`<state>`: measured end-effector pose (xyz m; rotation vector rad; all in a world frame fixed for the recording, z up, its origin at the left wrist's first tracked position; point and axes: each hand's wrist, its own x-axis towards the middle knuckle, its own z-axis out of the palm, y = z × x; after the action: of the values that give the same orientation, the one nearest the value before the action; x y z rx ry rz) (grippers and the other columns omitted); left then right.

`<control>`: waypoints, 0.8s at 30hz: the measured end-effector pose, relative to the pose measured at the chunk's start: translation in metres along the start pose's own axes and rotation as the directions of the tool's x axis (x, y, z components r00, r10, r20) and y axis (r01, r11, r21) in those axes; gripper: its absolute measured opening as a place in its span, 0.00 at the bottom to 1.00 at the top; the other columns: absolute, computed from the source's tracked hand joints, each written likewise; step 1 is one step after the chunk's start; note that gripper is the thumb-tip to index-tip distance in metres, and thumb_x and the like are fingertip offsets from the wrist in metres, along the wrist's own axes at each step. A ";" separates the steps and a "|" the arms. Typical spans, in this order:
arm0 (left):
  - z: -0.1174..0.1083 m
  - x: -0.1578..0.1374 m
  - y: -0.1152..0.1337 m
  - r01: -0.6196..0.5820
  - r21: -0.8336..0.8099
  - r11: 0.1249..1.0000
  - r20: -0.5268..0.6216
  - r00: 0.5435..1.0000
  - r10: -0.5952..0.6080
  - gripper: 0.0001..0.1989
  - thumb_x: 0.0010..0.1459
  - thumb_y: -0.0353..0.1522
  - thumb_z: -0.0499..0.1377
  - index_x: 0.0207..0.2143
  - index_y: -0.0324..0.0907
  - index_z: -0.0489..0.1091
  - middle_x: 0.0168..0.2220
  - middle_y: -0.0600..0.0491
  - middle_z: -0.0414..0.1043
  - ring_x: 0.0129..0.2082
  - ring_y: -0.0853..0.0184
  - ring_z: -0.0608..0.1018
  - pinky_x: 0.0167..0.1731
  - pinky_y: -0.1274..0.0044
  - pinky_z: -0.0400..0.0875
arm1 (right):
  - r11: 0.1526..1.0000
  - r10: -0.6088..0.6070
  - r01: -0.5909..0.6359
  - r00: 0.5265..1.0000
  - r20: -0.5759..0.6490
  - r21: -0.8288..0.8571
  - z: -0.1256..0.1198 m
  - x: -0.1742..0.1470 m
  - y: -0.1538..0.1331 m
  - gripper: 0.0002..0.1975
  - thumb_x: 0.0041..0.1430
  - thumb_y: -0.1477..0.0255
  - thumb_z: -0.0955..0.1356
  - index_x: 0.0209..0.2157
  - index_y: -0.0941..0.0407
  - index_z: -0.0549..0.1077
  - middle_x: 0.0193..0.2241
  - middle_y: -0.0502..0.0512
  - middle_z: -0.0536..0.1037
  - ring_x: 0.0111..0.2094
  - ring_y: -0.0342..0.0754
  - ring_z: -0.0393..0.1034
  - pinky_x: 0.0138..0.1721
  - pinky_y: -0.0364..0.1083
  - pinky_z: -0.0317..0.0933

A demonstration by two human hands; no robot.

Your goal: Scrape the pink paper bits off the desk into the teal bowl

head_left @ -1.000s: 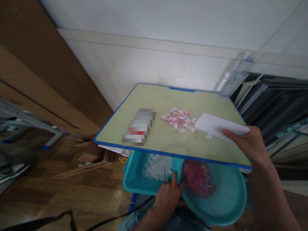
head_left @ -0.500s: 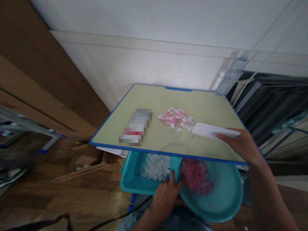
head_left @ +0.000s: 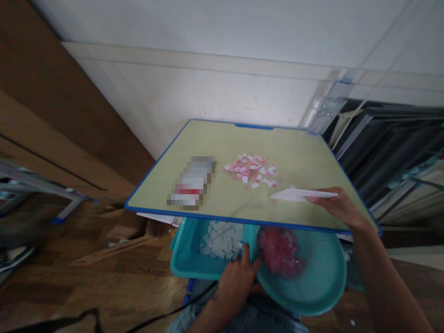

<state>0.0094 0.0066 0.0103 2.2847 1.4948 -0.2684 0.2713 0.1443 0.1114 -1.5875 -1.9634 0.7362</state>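
My right hand (head_left: 338,206) is closed around one end of a white flat scraper (head_left: 294,194), tilted low over the pale green board (head_left: 215,138). The scraper's far end points left, just in front of a loose patch of small pink and white flakes (head_left: 248,169). Below the board's front edge, my left hand (head_left: 236,277) grips the teal rectangular basin (head_left: 189,270) at its right rim, where it meets a round teal tray (head_left: 326,282). White flakes (head_left: 222,238) lie in the basin. A blurred deep-pink heap (head_left: 280,252) sits in the tray.
On the board's left lies a pixelated flat object (head_left: 192,180). A white wall (head_left: 208,83) rises behind the board. Dark flat panels (head_left: 391,134) lean at the right, and a metal stepladder leg (head_left: 69,206) stands at the left near cardboard (head_left: 128,226).
The scraper has drawn away from the flakes toward me and turned more edge-on. My left hand stays at the basin's rim. The whole view has shifted slightly.
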 end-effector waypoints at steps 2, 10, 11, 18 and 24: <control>0.000 0.000 0.000 0.002 0.002 1.000 0.007 1.000 -0.002 0.31 0.44 0.45 0.61 0.51 0.50 0.58 0.56 0.37 0.51 0.36 0.57 0.75 0.32 0.67 0.71 | 0.999 0.027 -0.029 0.997 0.068 0.017 -0.004 -0.003 0.001 0.18 0.46 0.58 0.68 0.28 0.59 0.79 0.21 0.54 0.77 0.22 0.48 0.68 0.21 0.43 0.59; -0.001 0.000 0.000 0.005 0.010 1.000 -0.013 1.000 -0.005 0.30 0.45 0.44 0.61 0.52 0.51 0.59 0.56 0.36 0.51 0.35 0.57 0.76 0.32 0.68 0.71 | 0.996 0.055 -0.063 0.990 0.127 0.063 -0.012 -0.016 0.011 0.19 0.44 0.58 0.69 0.31 0.59 0.79 0.22 0.55 0.78 0.23 0.50 0.70 0.23 0.45 0.62; -0.001 -0.001 0.000 0.007 0.008 1.000 -0.007 1.000 -0.007 0.31 0.45 0.44 0.61 0.52 0.51 0.59 0.56 0.37 0.51 0.35 0.57 0.76 0.32 0.68 0.71 | 0.996 0.057 -0.064 0.992 0.117 0.064 -0.012 -0.017 0.010 0.20 0.44 0.57 0.69 0.31 0.59 0.79 0.22 0.55 0.79 0.23 0.50 0.70 0.23 0.45 0.62; 0.000 -0.001 -0.001 -0.005 0.020 1.000 -0.040 0.999 0.005 0.29 0.46 0.45 0.60 0.51 0.51 0.59 0.57 0.37 0.52 0.35 0.57 0.76 0.32 0.68 0.72 | 0.992 -0.022 0.004 0.989 0.143 0.128 0.007 0.001 -0.006 0.19 0.47 0.58 0.67 0.33 0.57 0.79 0.29 0.55 0.80 0.28 0.52 0.72 0.27 0.46 0.64; 0.002 -0.001 -0.001 -0.001 0.015 1.000 -0.036 0.999 0.002 0.31 0.45 0.45 0.61 0.52 0.50 0.59 0.56 0.37 0.52 0.38 0.56 0.75 0.33 0.68 0.71 | 0.969 -0.164 0.089 0.928 0.336 0.229 0.012 0.019 -0.019 0.17 0.48 0.61 0.68 0.34 0.59 0.78 0.33 0.57 0.80 0.33 0.52 0.73 0.35 0.47 0.65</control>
<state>0.0082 0.0056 0.0090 2.3144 1.5135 -0.2402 0.2459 0.1586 0.1168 -1.2546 -2.1265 1.2002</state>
